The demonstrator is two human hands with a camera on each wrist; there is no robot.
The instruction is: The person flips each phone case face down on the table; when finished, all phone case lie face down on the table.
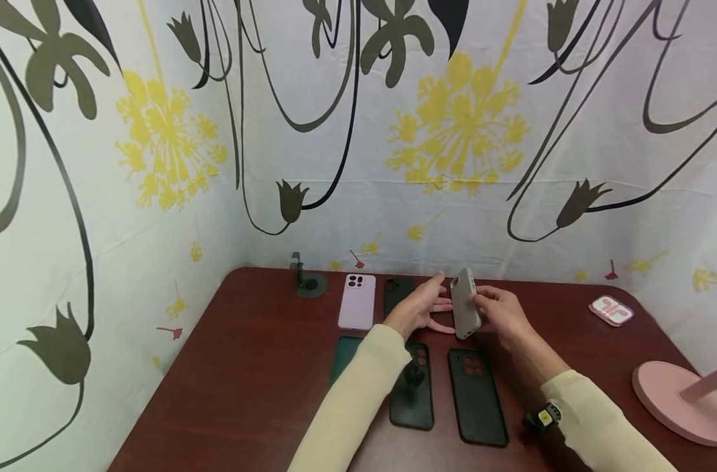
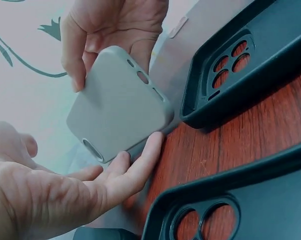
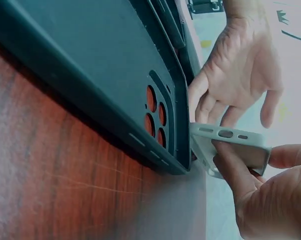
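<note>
A grey phone case point(image 1: 466, 313) is held tilted on its edge above the back of the table. My right hand point(image 1: 504, 313) pinches it between thumb and fingers along one side. On its other side, my left hand point(image 1: 420, 308) has its fingers extended, the tips at the case's lower edge in the left wrist view. Small port slots show along one end of the grey case point(image 2: 115, 105). Nearer to me lie a black phone case point(image 1: 481, 406) with its hollow side up and another dark case point(image 1: 410, 403) with a round black piece on it.
A lilac phone case point(image 1: 356, 308) and a black case point(image 1: 394, 295), partly covered by my left hand, lie at the back. My left sleeve half hides a teal case point(image 1: 342, 357). Around them are a dark stand point(image 1: 312, 285), a pink-and-white tag point(image 1: 611, 311) and a pink round base point(image 1: 665, 400).
</note>
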